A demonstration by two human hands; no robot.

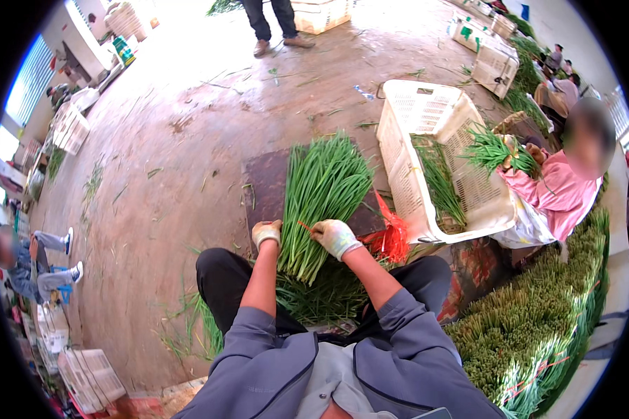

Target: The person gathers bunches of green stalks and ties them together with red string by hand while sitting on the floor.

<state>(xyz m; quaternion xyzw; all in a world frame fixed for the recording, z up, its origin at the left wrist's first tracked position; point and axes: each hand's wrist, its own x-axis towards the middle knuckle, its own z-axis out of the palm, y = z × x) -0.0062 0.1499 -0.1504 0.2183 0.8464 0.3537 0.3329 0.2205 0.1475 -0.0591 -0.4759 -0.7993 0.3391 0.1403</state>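
Observation:
A thick bundle of long green leaves that look like garlic chives (325, 183) lies in front of me, cut ends towards my lap. It rests on a dark flat board (264, 183). My right hand (335, 236), in a stained pale glove, pinches a thin red tie strip (305, 226) over the lower part of the bundle. Against the bundle's left edge my gloved left hand (267, 234) is curled; what its fingers hold is hidden. Beside the board's right corner sits a heap of red tie strips (390, 235). Loose green leaves (320, 296) lie between my legs.
A white plastic crate (393, 157) with some leaves inside stands at right. Beyond it a person in pink (548, 191) holds a green bunch (495, 152). Stacked bundles (524, 309) fill the lower right. Another person's legs (272, 23) stand ahead; a seated person (42, 262) is at left.

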